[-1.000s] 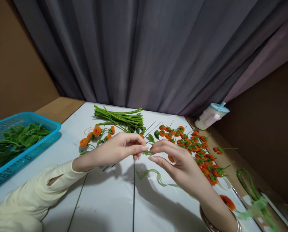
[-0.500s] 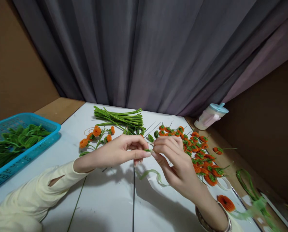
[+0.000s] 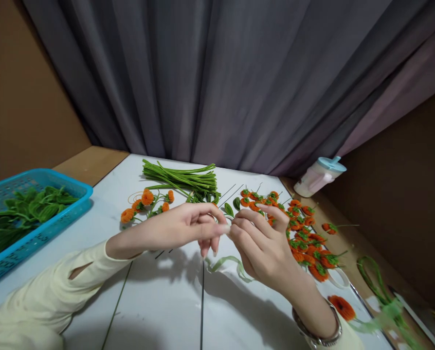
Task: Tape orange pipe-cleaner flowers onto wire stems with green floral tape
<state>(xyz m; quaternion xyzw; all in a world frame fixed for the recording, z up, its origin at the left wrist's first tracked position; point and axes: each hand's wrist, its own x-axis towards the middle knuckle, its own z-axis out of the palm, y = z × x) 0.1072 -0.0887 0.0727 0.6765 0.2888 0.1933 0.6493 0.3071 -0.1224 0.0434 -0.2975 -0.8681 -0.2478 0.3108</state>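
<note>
My left hand [image 3: 188,226] and my right hand [image 3: 263,238] meet fingertip to fingertip above the middle of the white table, both pinched. A branch of orange fuzzy flowers [image 3: 148,197] reaches out behind my left wrist. Its stem runs toward my left fingers, which close on it, though fingers cover the gripped part. Below the pinch, a loose strip of pale green tape [image 3: 226,260] dangles and passes behind my right hand, whose thumb and index finger pinch its hidden end. Two small green leaves [image 3: 232,206] show just beyond the fingertips.
A blue basket [image 3: 62,226] of green leaves stands at left. Behind my hands lies a bundle of green stems [image 3: 183,176]. Many orange flower heads [image 3: 301,231] spread at right, near a white tape ring [image 3: 338,278], a single orange flower [image 3: 341,307] and a lidded cup [image 3: 319,177].
My right little finger has lifted and my right hand has rolled slightly. The left fingers have shifted at the pinch, covering the green sliver seen before. The tape strip has swung a little.
</note>
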